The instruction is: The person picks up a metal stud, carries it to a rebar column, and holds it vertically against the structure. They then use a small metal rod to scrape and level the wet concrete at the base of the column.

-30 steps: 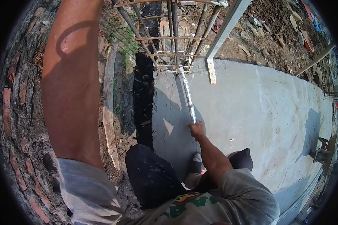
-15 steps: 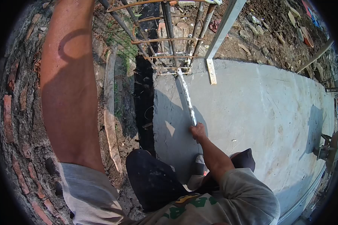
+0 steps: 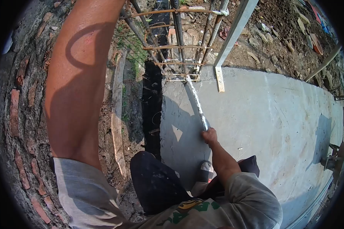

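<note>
My right hand (image 3: 209, 136) is closed round the lower end of a straight metal bar (image 3: 197, 100) smeared with white. The bar slants up across the grey concrete slab (image 3: 256, 114), and its far end meets the foot of a rebar cage (image 3: 179, 47). Rusty ties ring the cage's dark upright rods. My left forearm (image 3: 78, 87) reaches up past the top edge of the picture, left of the cage, so the left hand is out of sight. A ring-shaped shadow falls on that forearm.
A pale metal post (image 3: 235, 34) stands right of the cage, above a short wooden piece (image 3: 219, 79). Left of the slab runs a dark gap (image 3: 151, 110), with a weathered plank (image 3: 117, 122) beside it. A rough brick wall (image 3: 14, 112) borders the far left. Rubble lies beyond the slab.
The whole view has shifted slightly, moving the scene right and down. My left forearm has swung right towards the cage. The right hand keeps its hold on the bar.
</note>
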